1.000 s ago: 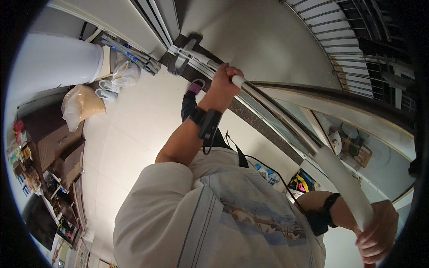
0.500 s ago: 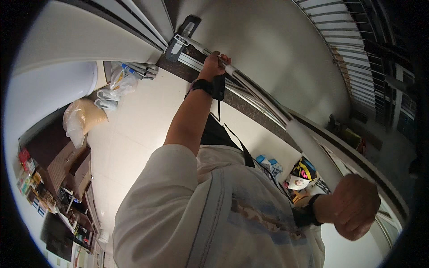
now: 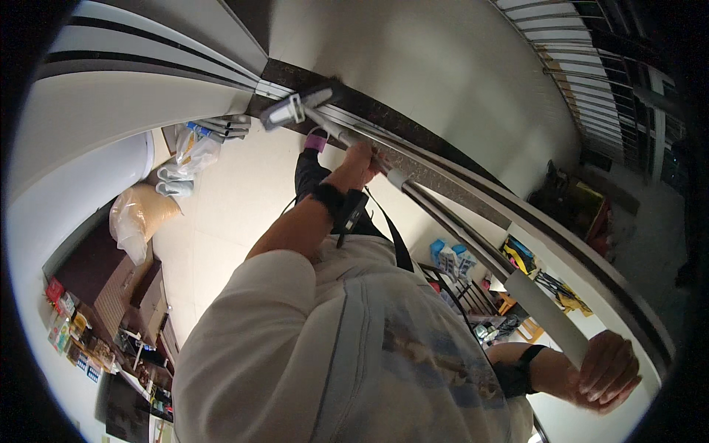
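Head-worn fisheye view, facing down, close above the wearer's shirt (image 3: 310,354)

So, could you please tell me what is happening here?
A person holds a long metal pole with both hands. The left hand grips it near the flat head; the right hand is at the end of the pale handle. The head is at the door track; whether it touches is unclear.
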The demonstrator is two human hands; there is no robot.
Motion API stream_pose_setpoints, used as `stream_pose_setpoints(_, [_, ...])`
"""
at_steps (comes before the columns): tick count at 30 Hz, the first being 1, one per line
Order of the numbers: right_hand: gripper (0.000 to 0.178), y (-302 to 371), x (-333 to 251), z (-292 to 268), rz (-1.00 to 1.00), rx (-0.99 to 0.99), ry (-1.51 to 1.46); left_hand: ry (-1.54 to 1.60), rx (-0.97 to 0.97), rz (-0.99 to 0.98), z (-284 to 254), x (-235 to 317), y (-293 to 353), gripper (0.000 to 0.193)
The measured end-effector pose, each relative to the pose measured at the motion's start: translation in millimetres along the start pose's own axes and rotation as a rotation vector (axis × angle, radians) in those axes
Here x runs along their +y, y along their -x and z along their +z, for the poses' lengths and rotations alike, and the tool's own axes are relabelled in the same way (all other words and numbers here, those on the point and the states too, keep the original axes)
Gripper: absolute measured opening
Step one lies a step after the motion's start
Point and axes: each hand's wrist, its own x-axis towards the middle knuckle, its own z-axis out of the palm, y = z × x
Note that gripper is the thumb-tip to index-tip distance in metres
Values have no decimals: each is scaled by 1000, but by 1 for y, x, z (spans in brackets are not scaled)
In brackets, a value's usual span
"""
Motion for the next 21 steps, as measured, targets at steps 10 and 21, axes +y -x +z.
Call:
stream_pose_setpoints(10, [38, 19, 92, -88, 749, -246, -1652, 236, 92, -116, -28, -75, 70, 13])
stream_pose_setpoints(21, [26, 34, 28, -72, 303, -523, -2192, 169, -283, 113, 48, -36, 36, 14])
